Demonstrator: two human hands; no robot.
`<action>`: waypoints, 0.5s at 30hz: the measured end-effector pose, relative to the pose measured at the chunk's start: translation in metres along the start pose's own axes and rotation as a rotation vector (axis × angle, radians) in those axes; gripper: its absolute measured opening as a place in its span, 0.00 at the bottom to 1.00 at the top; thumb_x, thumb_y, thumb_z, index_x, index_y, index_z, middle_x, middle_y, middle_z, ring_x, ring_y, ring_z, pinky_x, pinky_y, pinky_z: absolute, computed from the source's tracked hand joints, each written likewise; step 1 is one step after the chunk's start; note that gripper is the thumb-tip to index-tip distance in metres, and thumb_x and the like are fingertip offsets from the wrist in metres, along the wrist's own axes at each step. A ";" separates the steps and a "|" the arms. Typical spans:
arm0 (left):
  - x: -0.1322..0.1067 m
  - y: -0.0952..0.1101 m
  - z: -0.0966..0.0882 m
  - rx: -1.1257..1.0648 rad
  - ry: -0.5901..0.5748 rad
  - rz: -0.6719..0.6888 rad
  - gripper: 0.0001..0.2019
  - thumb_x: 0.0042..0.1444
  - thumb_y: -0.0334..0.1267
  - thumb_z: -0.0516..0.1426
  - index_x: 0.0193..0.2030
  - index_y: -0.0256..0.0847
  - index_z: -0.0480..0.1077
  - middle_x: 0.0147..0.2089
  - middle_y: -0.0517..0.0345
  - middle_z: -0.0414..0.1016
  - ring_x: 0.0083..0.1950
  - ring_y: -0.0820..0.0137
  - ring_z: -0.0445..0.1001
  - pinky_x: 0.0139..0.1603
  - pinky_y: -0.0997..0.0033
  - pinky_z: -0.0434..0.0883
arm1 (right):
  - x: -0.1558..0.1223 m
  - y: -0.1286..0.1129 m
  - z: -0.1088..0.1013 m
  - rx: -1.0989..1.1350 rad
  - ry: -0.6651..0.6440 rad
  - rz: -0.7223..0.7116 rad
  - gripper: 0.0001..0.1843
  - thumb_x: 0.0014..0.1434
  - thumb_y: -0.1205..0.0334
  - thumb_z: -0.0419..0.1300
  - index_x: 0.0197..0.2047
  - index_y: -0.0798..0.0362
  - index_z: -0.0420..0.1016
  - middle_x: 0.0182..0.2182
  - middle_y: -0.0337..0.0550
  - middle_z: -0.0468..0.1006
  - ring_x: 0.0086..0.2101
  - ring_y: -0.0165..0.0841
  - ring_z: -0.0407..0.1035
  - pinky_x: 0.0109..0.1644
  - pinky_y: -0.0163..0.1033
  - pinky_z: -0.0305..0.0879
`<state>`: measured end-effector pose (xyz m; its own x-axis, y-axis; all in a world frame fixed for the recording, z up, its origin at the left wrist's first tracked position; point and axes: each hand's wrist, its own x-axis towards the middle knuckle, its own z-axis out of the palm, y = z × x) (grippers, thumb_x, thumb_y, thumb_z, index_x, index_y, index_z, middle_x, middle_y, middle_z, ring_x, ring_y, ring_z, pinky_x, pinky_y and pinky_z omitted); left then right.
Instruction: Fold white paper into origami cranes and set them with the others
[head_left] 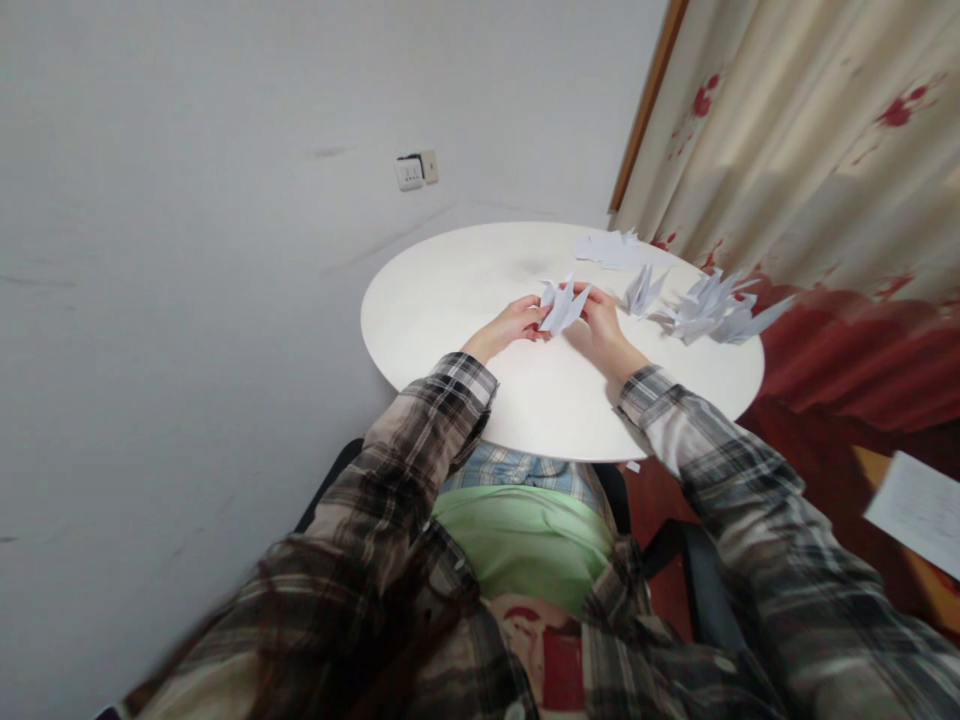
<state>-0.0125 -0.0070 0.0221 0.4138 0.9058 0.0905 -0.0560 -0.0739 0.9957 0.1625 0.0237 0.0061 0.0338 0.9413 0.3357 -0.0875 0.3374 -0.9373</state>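
Observation:
Over the middle of the round white table [435,300], a folded white paper crane [564,308] is held between my two hands. The fingers of my left hand [517,325] pinch its left side. On the other side, my right hand [600,318] grips the crane with its fingers partly hidden behind the paper. Pointed tips of the crane stick up between the hands. Another paper crane [643,293] stands on the table just right of my right hand.
A cluster of several paper cranes [705,308] sits at the table's right edge. Flat white paper sheets [611,250] lie at the back. A wall with a socket [409,174] rises behind, and a flowered curtain [795,130] hangs on the right. Printed paper [919,510] lies lower right.

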 end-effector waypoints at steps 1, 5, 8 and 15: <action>0.000 0.000 0.000 -0.002 -0.003 0.003 0.05 0.66 0.36 0.55 0.40 0.37 0.66 0.31 0.59 0.74 0.29 0.77 0.75 0.33 0.73 0.66 | 0.001 0.001 0.000 0.000 0.006 0.002 0.13 0.46 0.66 0.60 0.38 0.52 0.79 0.37 0.41 0.82 0.40 0.35 0.74 0.54 0.45 0.70; 0.003 -0.003 -0.003 -0.014 -0.020 0.007 0.06 0.65 0.38 0.56 0.41 0.37 0.66 0.31 0.58 0.75 0.29 0.77 0.75 0.33 0.73 0.66 | 0.004 0.007 -0.001 -0.020 0.012 -0.008 0.14 0.44 0.64 0.60 0.37 0.52 0.78 0.36 0.40 0.82 0.40 0.36 0.74 0.54 0.47 0.70; 0.006 -0.005 -0.006 -0.028 -0.026 -0.002 0.08 0.64 0.40 0.57 0.41 0.38 0.65 0.30 0.58 0.75 0.28 0.76 0.75 0.32 0.73 0.66 | 0.005 0.010 -0.002 -0.032 -0.030 -0.053 0.15 0.42 0.65 0.62 0.37 0.52 0.78 0.38 0.42 0.83 0.41 0.38 0.75 0.55 0.48 0.70; 0.004 -0.004 -0.007 -0.067 -0.033 0.007 0.08 0.62 0.40 0.59 0.41 0.39 0.66 0.31 0.56 0.77 0.29 0.75 0.75 0.34 0.72 0.68 | 0.005 0.013 -0.005 -0.184 -0.010 -0.105 0.09 0.45 0.62 0.64 0.33 0.52 0.79 0.36 0.43 0.84 0.41 0.40 0.76 0.55 0.49 0.70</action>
<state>-0.0164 0.0000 0.0186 0.4433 0.8909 0.0992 -0.1191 -0.0512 0.9916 0.1664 0.0325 -0.0049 0.0234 0.9013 0.4326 0.0997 0.4285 -0.8980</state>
